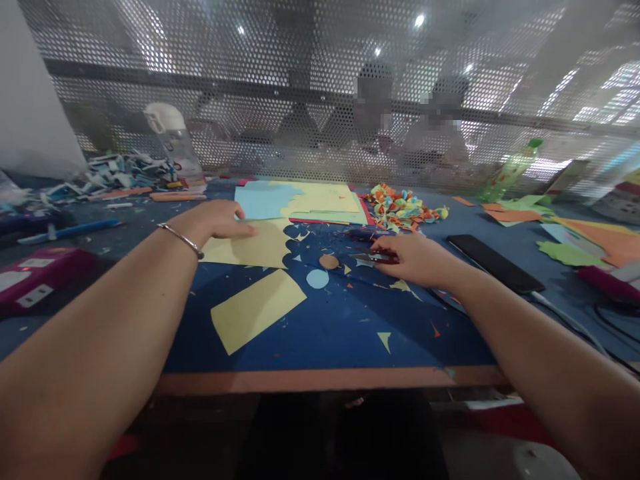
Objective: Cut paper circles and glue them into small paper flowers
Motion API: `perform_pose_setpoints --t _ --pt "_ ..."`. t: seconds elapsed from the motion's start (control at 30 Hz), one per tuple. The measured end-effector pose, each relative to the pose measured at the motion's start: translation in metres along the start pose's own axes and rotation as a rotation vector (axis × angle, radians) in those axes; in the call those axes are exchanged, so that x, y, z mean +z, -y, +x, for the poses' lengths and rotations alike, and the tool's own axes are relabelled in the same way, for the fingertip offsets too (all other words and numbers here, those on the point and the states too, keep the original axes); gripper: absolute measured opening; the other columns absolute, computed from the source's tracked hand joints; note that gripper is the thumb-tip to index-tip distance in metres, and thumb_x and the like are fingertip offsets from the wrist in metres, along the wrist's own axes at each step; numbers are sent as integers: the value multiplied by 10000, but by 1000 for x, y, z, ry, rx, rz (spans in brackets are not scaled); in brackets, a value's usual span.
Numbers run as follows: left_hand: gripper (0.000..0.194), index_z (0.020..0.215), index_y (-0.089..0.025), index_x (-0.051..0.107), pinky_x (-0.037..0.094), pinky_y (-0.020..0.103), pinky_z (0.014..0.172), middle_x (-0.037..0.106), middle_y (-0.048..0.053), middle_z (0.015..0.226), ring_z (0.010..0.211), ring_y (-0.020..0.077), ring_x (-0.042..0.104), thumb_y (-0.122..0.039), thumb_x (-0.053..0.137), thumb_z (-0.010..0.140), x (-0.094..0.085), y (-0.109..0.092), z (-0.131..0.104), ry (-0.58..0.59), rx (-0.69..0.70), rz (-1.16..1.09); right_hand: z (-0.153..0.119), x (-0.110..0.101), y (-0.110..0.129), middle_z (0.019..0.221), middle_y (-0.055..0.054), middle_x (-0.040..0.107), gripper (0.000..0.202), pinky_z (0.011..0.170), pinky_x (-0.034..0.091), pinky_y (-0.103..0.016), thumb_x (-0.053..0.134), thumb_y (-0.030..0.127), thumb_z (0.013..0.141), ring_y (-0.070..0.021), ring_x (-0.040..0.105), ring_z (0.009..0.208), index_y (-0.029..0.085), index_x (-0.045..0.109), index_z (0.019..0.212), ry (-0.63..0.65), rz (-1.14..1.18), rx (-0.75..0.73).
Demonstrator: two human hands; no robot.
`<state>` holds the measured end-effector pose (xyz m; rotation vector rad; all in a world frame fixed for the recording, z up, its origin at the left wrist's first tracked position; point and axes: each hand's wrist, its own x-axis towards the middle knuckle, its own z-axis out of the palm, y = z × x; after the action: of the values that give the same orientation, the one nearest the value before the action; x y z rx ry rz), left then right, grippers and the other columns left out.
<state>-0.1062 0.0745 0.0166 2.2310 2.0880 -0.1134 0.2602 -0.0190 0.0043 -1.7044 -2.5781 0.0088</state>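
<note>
My left hand lies over a yellow sheet with a scalloped right edge, its thumb and fingers apart. Dark red scissors are in my right hand, their tips pointing left, fingers closed round the handles. Between the hands lie a brown disc and a light blue paper circle. A yellow paper rectangle lies tilted nearer the table's front edge. Behind are stacked blue and yellow sheets.
A pile of colourful scraps is behind my right hand. To the right lie a black phone and cables. A clear bottle stands back left, near blue-white scraps. A purple power strip lies left.
</note>
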Motion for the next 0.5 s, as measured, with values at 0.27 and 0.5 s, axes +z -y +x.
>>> perform_pose_setpoints --t 0.27,0.5 --pt "1122 1534 -261 369 326 555 1074 357 185 1586 1425 473 314 -844 595 603 -5 -16 -24 77 260 52 -2 0 3 784 -43 697 188 573 317 -265 545 325 835 -175 599 666 207 680 891 18 -4 -6" --pt "932 1545 -285 351 366 375 1082 340 70 1618 1440 340 365 -534 636 694 -9 -28 -40 290 478 68 -2 -1 3 762 -33 685 161 582 321 -262 551 340 834 -163 575 648 204 637 825 -13 60 -44"
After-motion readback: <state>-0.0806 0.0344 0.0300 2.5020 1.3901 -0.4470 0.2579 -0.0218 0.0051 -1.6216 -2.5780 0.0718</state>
